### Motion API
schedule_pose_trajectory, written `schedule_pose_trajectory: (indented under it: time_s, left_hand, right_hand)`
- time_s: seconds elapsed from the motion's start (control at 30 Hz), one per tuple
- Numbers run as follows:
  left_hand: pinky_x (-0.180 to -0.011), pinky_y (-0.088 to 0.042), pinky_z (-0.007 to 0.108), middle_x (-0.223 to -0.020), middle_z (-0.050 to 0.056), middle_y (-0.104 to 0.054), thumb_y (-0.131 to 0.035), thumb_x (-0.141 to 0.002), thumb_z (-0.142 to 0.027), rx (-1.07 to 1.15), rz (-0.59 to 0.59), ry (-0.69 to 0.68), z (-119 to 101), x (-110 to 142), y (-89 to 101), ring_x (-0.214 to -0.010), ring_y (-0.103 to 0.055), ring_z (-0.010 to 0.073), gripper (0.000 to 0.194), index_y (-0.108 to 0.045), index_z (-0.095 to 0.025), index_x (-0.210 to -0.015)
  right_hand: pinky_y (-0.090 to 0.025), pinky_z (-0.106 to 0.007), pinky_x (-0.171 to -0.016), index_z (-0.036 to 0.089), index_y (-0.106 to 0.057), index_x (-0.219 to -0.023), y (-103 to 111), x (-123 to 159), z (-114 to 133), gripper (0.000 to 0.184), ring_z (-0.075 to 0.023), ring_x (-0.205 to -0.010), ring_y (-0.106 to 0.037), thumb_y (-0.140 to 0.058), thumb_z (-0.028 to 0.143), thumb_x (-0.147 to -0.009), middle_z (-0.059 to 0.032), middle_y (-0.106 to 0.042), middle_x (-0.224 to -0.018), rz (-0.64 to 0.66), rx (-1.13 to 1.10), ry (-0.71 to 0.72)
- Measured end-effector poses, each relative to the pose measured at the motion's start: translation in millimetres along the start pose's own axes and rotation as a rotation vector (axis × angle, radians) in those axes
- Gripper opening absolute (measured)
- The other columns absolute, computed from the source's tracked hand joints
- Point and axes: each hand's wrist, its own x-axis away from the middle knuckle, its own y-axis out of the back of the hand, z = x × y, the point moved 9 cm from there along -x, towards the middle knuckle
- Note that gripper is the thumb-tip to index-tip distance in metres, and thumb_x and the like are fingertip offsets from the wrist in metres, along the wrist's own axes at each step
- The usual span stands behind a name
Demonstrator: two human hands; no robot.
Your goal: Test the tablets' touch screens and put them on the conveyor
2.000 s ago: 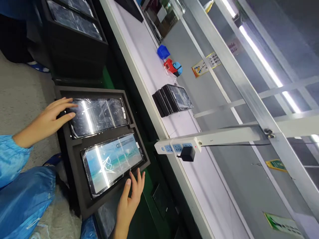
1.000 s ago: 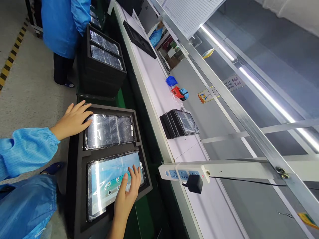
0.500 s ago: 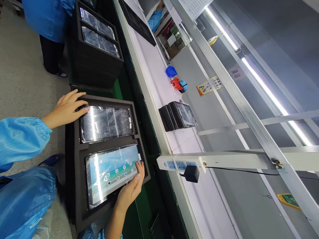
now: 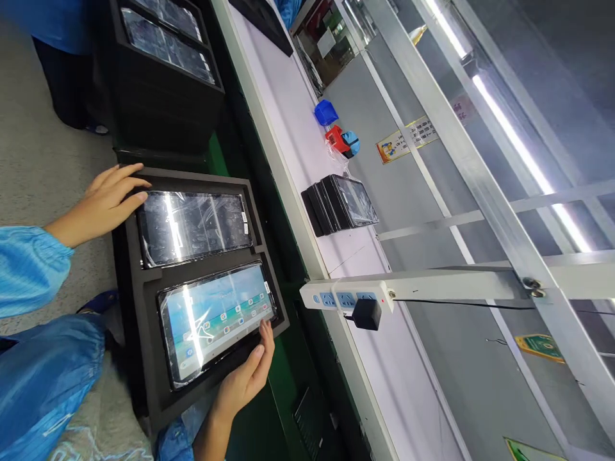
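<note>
A dark foam tray (image 4: 148, 301) holds two tablets side by side, each in its own recess. One tablet (image 4: 196, 227) has a dark, glossy screen under clear film. The other tablet (image 4: 216, 323) is lit, showing a blue home screen with several app icons. My left hand (image 4: 108, 195) lies with fingers spread on the tray's rim at the corner near the dark tablet, the thumb close to that tablet's edge. At the lit tablet's lower right corner, my right hand (image 4: 247, 371) rests with its fingers extended, fingertips at the edge. Neither hand grips anything.
A stack of foam trays (image 4: 163, 96) with tablets stands beyond, near another person (image 4: 62, 64) in blue. On the white bench lie a pile of tablets (image 4: 341, 205), a power strip (image 4: 346, 299) with a black adapter (image 4: 366, 314), and a blue bin (image 4: 326, 113).
My left fingers have drawn back from the dark tablet's corner to the tray rim. My right fingertips have slid from the lit screen to its edge. The camera view has shifted slightly.
</note>
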Motion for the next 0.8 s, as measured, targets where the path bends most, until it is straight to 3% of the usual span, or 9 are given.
schedule_pose_trajectory:
  time_s: [0.2,0.3,0.37,0.43,0.5,0.6,0.7,0.8]
  left_hand:
    - [-0.116,-0.022,0.055,-0.161,0.013,-0.027,-0.019,-0.096,-0.063,-0.025,-0.013,-0.038,-5,0,3.1,-0.149,-0.02,0.0362,0.073,-0.053,-0.011,-0.134]
    - [-0.091,-0.035,0.058,-0.157,0.019,-0.029,-0.014,-0.098,-0.064,-0.07,-0.026,-0.086,-10,0,4.6,-0.146,-0.021,0.04,0.076,-0.049,-0.007,-0.135]
    - [-0.075,-0.035,0.053,-0.153,0.024,-0.032,-0.01,-0.101,-0.063,-0.109,-0.044,-0.109,-15,2,7.0,-0.145,-0.021,0.0438,0.078,-0.046,-0.004,-0.135]
    - [-0.072,-0.033,0.05,-0.151,0.026,-0.034,-0.009,-0.102,-0.063,-0.134,-0.073,-0.118,-23,7,11.3,-0.145,-0.019,0.0447,0.079,-0.047,-0.001,-0.133]
    - [-0.077,-0.035,0.054,-0.154,0.024,-0.032,-0.012,-0.101,-0.065,-0.135,-0.109,-0.122,-33,14,16.8,-0.146,-0.018,0.0425,0.079,-0.05,-0.003,-0.132]
    - [-0.099,-0.033,0.06,-0.163,0.009,-0.024,-0.018,-0.095,-0.068,-0.13,-0.102,-0.159,-53,23,19.2,-0.147,-0.019,0.0404,0.077,-0.056,-0.014,-0.135]
    - [-0.116,-0.025,0.052,-0.164,-0.002,-0.023,-0.022,-0.093,-0.064,-0.135,-0.019,-0.267,-80,32,9.9,-0.148,-0.02,0.0379,0.071,-0.068,-0.019,-0.124]
    - [-0.123,-0.017,0.045,-0.16,-0.007,-0.031,-0.023,-0.094,-0.061,-0.129,0.109,-0.412,-107,42,-10.9,-0.149,-0.022,0.0318,0.064,-0.074,-0.028,-0.115]
  right_hand:
    - [-0.048,-0.042,-0.104,0.026,-0.056,-0.13,11,32,-18,0.033,-0.0237,-0.126,-0.057,-0.042,0.03,-0.1,-0.0097,-0.059,-0.133,-0.075,0.085,-0.011]
    - [-0.049,-0.04,-0.102,0.025,-0.057,-0.127,9,34,-17,0.031,-0.023,-0.125,-0.057,-0.044,0.029,-0.099,-0.0093,-0.059,-0.13,-0.094,0.071,0.014]
    - [-0.05,-0.038,-0.099,0.024,-0.058,-0.124,7,32,-14,0.028,-0.0221,-0.122,-0.059,-0.045,0.027,-0.099,-0.0089,-0.06,-0.128,-0.106,0.047,0.043]
    - [-0.051,-0.037,-0.097,0.024,-0.059,-0.122,6,31,-12,0.027,-0.0214,-0.12,-0.06,-0.045,0.025,-0.099,-0.0089,-0.06,-0.126,-0.113,0.039,0.062]
    - [-0.05,-0.038,-0.098,0.023,-0.059,-0.121,6,31,-11,0.026,-0.0218,-0.12,-0.06,-0.045,0.024,-0.099,-0.0091,-0.06,-0.126,-0.117,0.048,0.072]
    - [-0.049,-0.041,-0.099,0.022,-0.059,-0.12,7,31,-10,0.026,-0.0232,-0.119,-0.06,-0.044,0.024,-0.099,-0.0096,-0.06,-0.125,-0.114,0.073,0.069]
    - [-0.049,-0.044,-0.099,0.022,-0.059,-0.12,7,33,-11,0.027,-0.0244,-0.119,-0.059,-0.041,0.023,-0.1,-0.0104,-0.061,-0.124,-0.105,0.101,0.073]
    - [-0.049,-0.045,-0.1,0.021,-0.06,-0.12,7,33,-11,0.029,-0.0246,-0.119,-0.059,-0.037,0.022,-0.101,-0.0108,-0.061,-0.123,-0.105,0.104,0.081]
